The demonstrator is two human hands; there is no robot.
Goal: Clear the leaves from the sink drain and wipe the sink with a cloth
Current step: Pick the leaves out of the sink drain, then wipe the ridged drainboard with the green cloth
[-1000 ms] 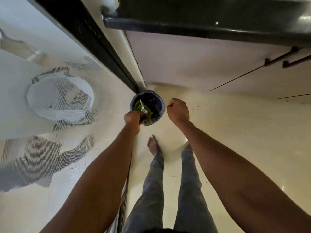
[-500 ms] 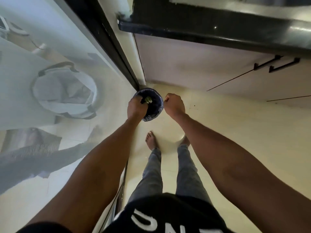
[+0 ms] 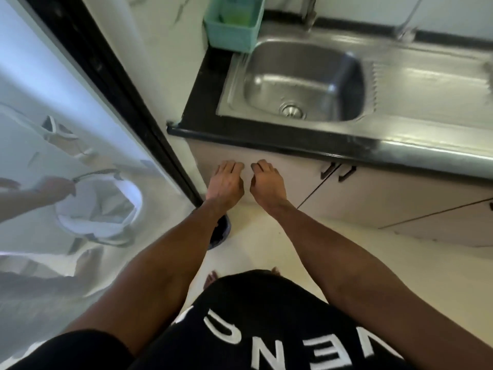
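My left hand [image 3: 225, 184] and right hand [image 3: 266, 184] hang side by side in front of the cupboard door below the bench [image 3: 213, 113], close together but apart. Both carry nothing: the fingers of each curl loosely downward, and neither touches the door so far as I can tell.

The sink [image 3: 301, 78] lies ahead and to the right, set into the dark bench top. Its steel basin appears bare, and the drain [image 3: 292, 110] at the near edge of the basin shows only its metal strainer; I see no leaves on or around it. I therefore judge the clearing step finished and the wiping step not yet begun.

The next move calls for a cloth, and none is plainly visible. A teal caddy [image 3: 232, 30] stands on the bench at the far left corner of the sink; something green sits inside it, too blurred to name as a sponge or a cloth. I would need to reach up and over the bench edge to check it, or look elsewhere.

On the floor, partly hidden behind my left forearm, a dark bin [image 3: 221, 232] stands beside the black frame of the glass door; its contents are not visible from here. The glass reflects a pale bucket-like shape [image 3: 98, 206].
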